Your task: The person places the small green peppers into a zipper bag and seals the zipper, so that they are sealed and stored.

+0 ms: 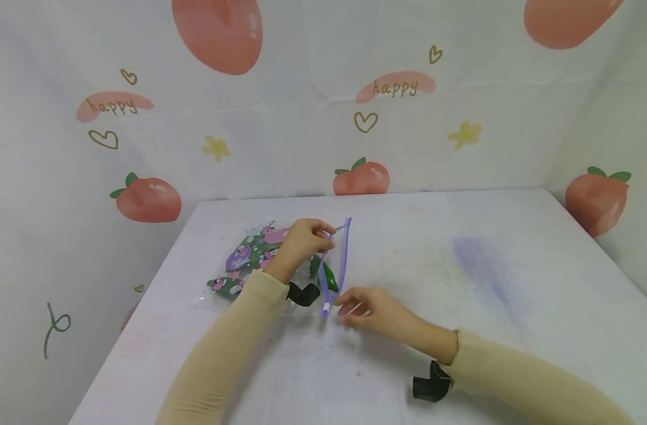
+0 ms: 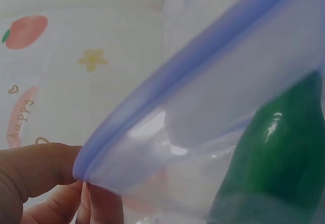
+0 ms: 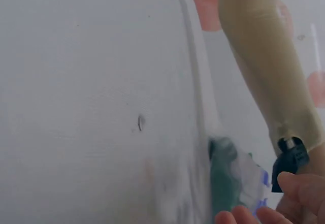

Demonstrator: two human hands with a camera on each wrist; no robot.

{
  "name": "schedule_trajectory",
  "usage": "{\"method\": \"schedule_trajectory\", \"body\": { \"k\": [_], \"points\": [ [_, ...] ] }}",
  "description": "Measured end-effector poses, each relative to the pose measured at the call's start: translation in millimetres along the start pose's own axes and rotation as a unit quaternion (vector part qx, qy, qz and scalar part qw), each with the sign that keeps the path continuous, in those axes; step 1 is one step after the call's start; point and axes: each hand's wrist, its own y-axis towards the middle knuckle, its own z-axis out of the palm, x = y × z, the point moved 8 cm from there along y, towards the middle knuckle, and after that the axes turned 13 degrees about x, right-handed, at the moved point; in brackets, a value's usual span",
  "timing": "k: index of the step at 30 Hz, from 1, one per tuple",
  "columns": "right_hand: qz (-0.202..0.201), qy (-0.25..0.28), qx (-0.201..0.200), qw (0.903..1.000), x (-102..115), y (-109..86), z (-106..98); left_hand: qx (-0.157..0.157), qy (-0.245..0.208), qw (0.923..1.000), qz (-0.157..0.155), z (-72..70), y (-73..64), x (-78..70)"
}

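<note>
A clear zip bag (image 1: 237, 276) with cartoon prints in pink, purple and green lies on the table. Its purple zip strip (image 1: 346, 254) stands parted at the right end, so the mouth gapes. Inside the mouth shows a glossy green thing (image 2: 277, 153), its kind unclear. My left hand (image 1: 301, 245) reaches over the bag and pinches the far end of the purple rim between thumb and fingers. By the near end of the strip, fingertips close to the white slider (image 1: 326, 306), is my right hand (image 1: 379, 313), its fingers loosely bent around nothing.
The white table (image 1: 419, 248) carries a blue-purple smudge (image 1: 483, 271) on its right half. Behind it hangs a pale cloth (image 1: 302, 136) printed with peaches, hearts and flowers. A black wrist mount (image 1: 432, 383) sits under the right sleeve, another (image 1: 304, 294) under the left.
</note>
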Motion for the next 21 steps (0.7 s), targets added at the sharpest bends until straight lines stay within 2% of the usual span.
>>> {"method": "schedule_trajectory", "body": {
  "k": [6, 9, 14, 21],
  "points": [
    [0.023, 0.036, 0.014, 0.9990, -7.8, 6.7, 7.4, -0.002, 0.000, 1.0000, 0.000, 0.0, -1.1, -0.5],
    [0.037, 0.072, 0.018, 0.9965, -11.3, 10.3, 9.7, -0.001, 0.000, 1.0000, -0.001, 0.4, -1.1, -0.5],
    [0.052, 0.146, 0.019, 0.9877, -15.6, 16.0, 12.7, 0.000, 0.000, 1.0000, 0.004, 0.3, -1.5, -1.7],
    [0.057, 0.212, 0.005, 0.9755, -21.5, 23.9, 18.4, -0.001, 0.003, 1.0000, 0.008, 0.8, -1.7, -1.9]
  ]
}}
